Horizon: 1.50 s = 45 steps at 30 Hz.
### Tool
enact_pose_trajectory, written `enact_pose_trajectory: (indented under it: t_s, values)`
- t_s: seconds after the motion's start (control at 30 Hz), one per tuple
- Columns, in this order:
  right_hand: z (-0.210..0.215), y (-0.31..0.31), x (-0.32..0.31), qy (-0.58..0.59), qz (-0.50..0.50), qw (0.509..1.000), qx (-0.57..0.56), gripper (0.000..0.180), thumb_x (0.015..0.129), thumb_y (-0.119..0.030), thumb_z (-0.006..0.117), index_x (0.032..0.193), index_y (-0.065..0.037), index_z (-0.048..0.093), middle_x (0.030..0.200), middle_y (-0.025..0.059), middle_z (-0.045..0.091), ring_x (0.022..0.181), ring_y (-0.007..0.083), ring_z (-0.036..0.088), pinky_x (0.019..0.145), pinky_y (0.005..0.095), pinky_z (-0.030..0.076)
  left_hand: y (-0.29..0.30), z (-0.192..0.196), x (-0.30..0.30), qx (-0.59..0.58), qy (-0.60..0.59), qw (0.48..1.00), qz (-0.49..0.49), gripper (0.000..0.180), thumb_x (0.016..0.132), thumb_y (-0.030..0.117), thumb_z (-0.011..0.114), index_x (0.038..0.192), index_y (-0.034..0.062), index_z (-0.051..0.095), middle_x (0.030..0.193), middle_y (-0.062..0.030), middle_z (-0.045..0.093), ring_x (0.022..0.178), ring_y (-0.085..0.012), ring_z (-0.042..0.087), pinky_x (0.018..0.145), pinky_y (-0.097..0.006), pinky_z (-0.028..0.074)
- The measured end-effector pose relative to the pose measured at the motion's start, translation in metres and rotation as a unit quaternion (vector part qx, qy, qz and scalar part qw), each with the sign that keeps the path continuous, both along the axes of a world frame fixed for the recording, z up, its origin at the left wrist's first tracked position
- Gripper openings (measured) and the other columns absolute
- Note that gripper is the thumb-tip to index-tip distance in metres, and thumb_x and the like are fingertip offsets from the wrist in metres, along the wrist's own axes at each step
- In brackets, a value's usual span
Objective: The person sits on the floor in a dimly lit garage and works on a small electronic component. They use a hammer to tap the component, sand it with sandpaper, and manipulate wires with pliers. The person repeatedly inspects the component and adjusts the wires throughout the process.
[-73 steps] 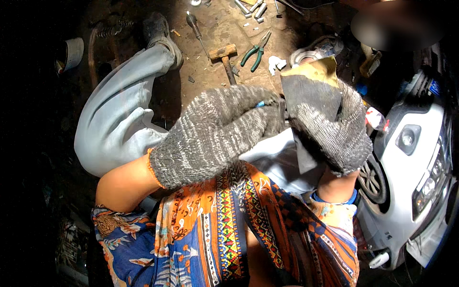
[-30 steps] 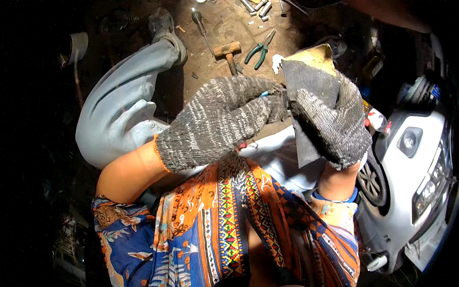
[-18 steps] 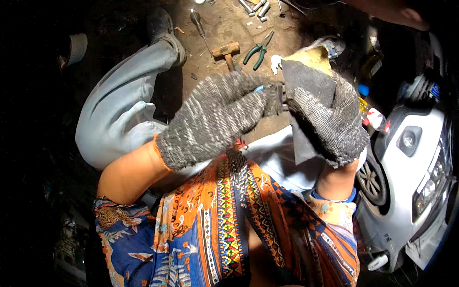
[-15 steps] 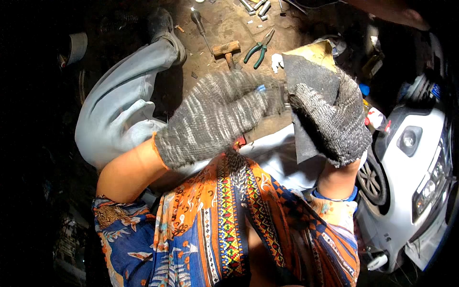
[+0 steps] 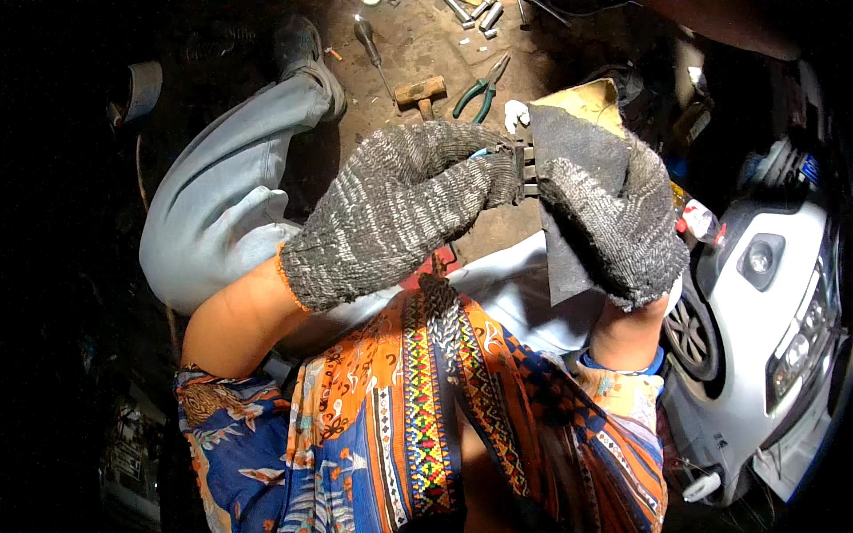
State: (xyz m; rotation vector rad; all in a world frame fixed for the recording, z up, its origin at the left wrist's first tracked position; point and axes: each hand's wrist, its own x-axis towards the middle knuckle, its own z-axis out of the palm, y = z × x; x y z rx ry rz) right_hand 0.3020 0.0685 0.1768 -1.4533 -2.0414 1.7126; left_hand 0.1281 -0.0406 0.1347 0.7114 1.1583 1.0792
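Observation:
Both my hands wear grey knitted gloves. Fingers pinched, my left hand [image 5: 400, 209] holds a small dark part with short metal prongs [image 5: 530, 171] pointing at the other hand. A bit of blue shows by its thumb and fingertips; most of the part is hidden. My right hand [image 5: 617, 222] is closed on a bent sheet of dark grey sandpaper [image 5: 577, 142], whose yellowish back is turned up at the top. The prongs are close by the sheet's left edge; whether they touch it I cannot tell.
On the dirt-stained floor beyond my hands lie a wooden-headed hammer [image 5: 420, 91], green-handled pliers [image 5: 482, 89], a screwdriver [image 5: 373, 53] and several metal sockets [image 5: 484, 13]. A crumpled white scrap [image 5: 515, 115] lies near the sandpaper. At right stand a clear bottle [image 5: 700, 220] and a white car [image 5: 755, 293].
My left hand, blurred before, is now sharp and slightly farther left and lower at the fingertips. The metal prongs show more plainly. The right hand and sandpaper have barely shifted.

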Motion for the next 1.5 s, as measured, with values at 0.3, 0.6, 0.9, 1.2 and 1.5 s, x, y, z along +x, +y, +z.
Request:
enact_pose_trajectory:
  t_s: [0.3,0.6,0.9,1.2,1.5]
  values:
    - [-0.003,0.005,0.000,-0.003,0.009,1.000,0.010,0.043,0.076,-0.015,0.059,0.114,0.004,0.052,0.104,0.0131,0.060,0.089,0.0177,0.061,0.077,0.0264,0.049,0.001,0.006,-0.003,-0.043,0.009,0.999,0.006,0.031,0.087,0.018,0.056,0.109,-0.0040,0.057,0.095,-0.0067,0.064,0.087,-0.0092,0.056,0.078,-0.023,0.046]
    - [0.000,-0.001,0.002,-0.004,0.001,1.000,0.006,0.043,0.076,-0.016,0.059,0.114,0.004,0.052,0.104,0.0131,0.060,0.089,0.0177,0.061,0.077,0.0262,0.049,-0.001,0.002,-0.002,0.000,0.036,0.999,-0.027,0.031,0.087,0.018,0.056,0.109,-0.0045,0.057,0.090,-0.0059,0.064,0.080,-0.0085,0.056,0.074,-0.022,0.046]
    - [-0.002,0.003,0.003,-0.006,0.003,1.000,0.017,0.043,0.076,-0.016,0.058,0.114,0.004,0.052,0.105,0.0131,0.060,0.089,0.0176,0.061,0.077,0.0260,0.049,0.002,0.003,0.000,0.021,0.067,0.997,-0.029,0.029,0.087,0.019,0.053,0.104,-0.0044,0.059,0.088,-0.0181,0.064,0.080,-0.0209,0.061,0.072,-0.031,0.046]
    - [-0.002,0.007,0.004,-0.009,-0.007,1.000,0.023,0.044,0.076,-0.017,0.058,0.114,0.003,0.052,0.105,0.0132,0.060,0.089,0.0175,0.061,0.077,0.0258,0.049,0.000,0.007,-0.010,-0.031,0.020,0.999,0.012,0.026,0.089,0.015,0.051,0.107,-0.0009,0.059,0.090,-0.0137,0.064,0.080,-0.0172,0.061,0.072,-0.029,0.047]
    - [-0.004,0.011,0.007,-0.021,0.017,0.998,0.058,0.044,0.075,-0.017,0.058,0.114,0.003,0.053,0.105,0.0132,0.060,0.089,0.0174,0.061,0.076,0.0256,0.049,-0.003,0.014,-0.007,-0.024,0.001,1.000,0.015,0.028,0.087,0.016,0.052,0.108,-0.0024,0.057,0.089,-0.0124,0.062,0.079,-0.0171,0.058,0.070,-0.027,0.045]
